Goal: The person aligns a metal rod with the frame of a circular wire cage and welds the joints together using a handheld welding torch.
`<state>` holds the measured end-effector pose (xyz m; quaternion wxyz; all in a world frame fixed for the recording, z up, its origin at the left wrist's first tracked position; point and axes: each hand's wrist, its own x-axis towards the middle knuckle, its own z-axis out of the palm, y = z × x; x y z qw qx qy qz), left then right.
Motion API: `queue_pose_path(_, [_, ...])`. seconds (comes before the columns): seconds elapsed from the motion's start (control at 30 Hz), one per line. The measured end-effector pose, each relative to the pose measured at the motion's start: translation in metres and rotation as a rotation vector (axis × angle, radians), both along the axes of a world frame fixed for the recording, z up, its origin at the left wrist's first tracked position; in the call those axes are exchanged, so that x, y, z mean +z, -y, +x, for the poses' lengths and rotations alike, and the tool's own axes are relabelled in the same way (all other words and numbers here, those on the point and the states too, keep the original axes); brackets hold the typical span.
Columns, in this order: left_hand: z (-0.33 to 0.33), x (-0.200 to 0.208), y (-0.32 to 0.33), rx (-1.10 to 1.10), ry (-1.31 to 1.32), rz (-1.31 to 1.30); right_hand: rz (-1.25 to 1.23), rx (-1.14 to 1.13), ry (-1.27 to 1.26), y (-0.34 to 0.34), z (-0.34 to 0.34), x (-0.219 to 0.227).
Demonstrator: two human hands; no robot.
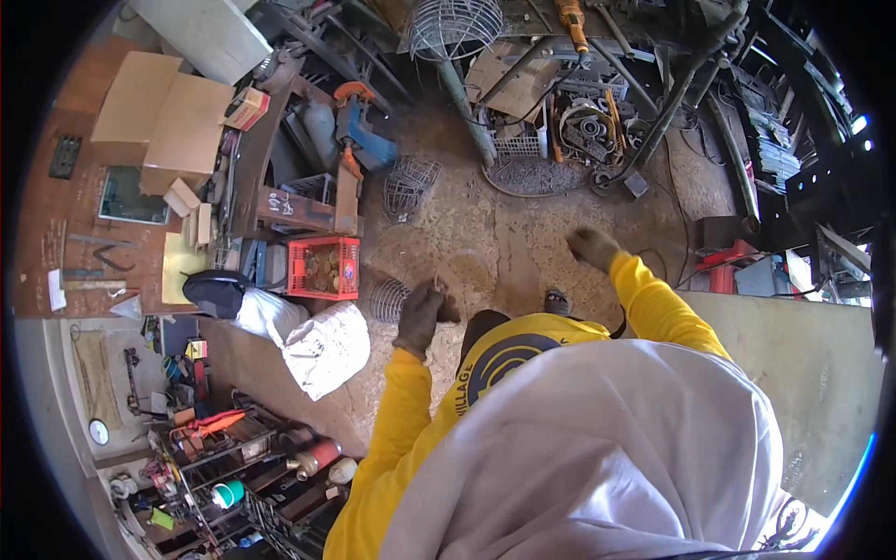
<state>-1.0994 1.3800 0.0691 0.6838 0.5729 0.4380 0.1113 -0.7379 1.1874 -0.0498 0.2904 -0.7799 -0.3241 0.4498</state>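
The left hand (420, 317) is low over the brown floor (523, 238), its fingers drawn in narrow, with a thin pale sliver showing at their tips — too small to tell what it is, or whether the fingers grip it. Just beside that hand, on its left, is the small wire cage (387, 301), a rounded thing of thin grey bars; whether hand and cage touch, I cannot tell. The right hand (594, 248) is out ahead and to the right, well apart from the left one, its fingers bunched and angled forward; I cannot tell whether they hold anything. Both arms wear yellow sleeves, and a sandal (557, 301) shows below the right hand. Left of the small cage stands a red crate (296, 271) with many small brownish pieces inside, and a white sack (329, 350) slumps nearer the person. Farther ahead on the floor is a second wire cage (411, 187), near a blue-and-orange tool (369, 135); a larger wire cage (455, 28) sits at the top of the view, left of an orange power tool (571, 26). Cardboard boxes (191, 121) lie on the brown workbench (84, 210) at far left.
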Motion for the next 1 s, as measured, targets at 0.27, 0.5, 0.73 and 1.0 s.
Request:
queue_pose_path(0.27, [0.163, 0.023, -0.184, -0.223, 0.433, 0.051, 0.697, -0.066, -0.348, -0.186, 0.031, 0.146])
queue_pose_path(0.5, [0.276, 0.016, -0.315, -0.382, 0.467, 0.009, 0.523, -0.357, -0.085, -0.292, 0.078, 0.149])
queue_pose_path(0.73, [0.37, -0.009, -0.382, -0.394, 0.378, 0.19, 0.519, -0.62, 0.086, -0.357, 0.124, 0.116])
queue_pose_path(1.0, [0.391, -0.03, -0.401, -0.345, 0.299, 0.334, 0.686, -0.746, -0.01, -0.388, 0.145, 0.091])
